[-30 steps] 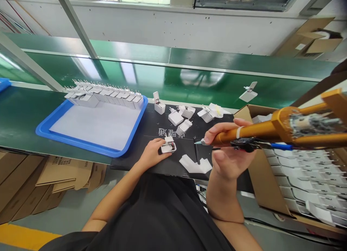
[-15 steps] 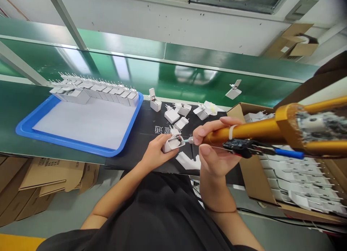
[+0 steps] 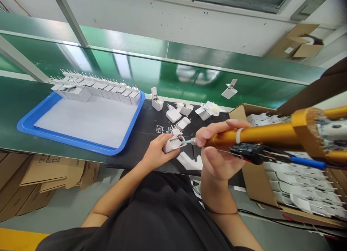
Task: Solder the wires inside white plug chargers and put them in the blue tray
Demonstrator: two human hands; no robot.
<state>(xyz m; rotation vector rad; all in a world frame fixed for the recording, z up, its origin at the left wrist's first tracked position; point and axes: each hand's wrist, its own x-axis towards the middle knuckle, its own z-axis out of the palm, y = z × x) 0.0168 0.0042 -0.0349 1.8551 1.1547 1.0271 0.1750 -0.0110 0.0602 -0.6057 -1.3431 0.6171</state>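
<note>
My left hand (image 3: 157, 153) grips an open white plug-adapter housing (image 3: 172, 145) at the near side of the black mat (image 3: 141, 142). The housing's lid with the plug pins is tipped up, and small parts and wires show at its mouth. Closed around the front of a gold-coloured dispensing gun (image 3: 260, 134) is my right hand (image 3: 219, 148). The gun's thin pale nozzle (image 3: 187, 141) points left, its tip at the inside of the housing. A black switch with wires hangs under the gun. Several more white adapters (image 3: 173, 114) lie just beyond my hands.
A blue tray (image 3: 114, 149) at left carries rows of white adapters (image 3: 108, 88). On the right stands a cardboard box (image 3: 252, 178) filled with adapters. One open adapter (image 3: 230, 90) sits on the green surface at the back. Flattened cartons (image 3: 54, 171) are at lower left.
The gun's rear part has swung slightly right and down, while its nozzle tip stays at the housing. My left hand keeps its hold. The whole view has shifted a little.
</note>
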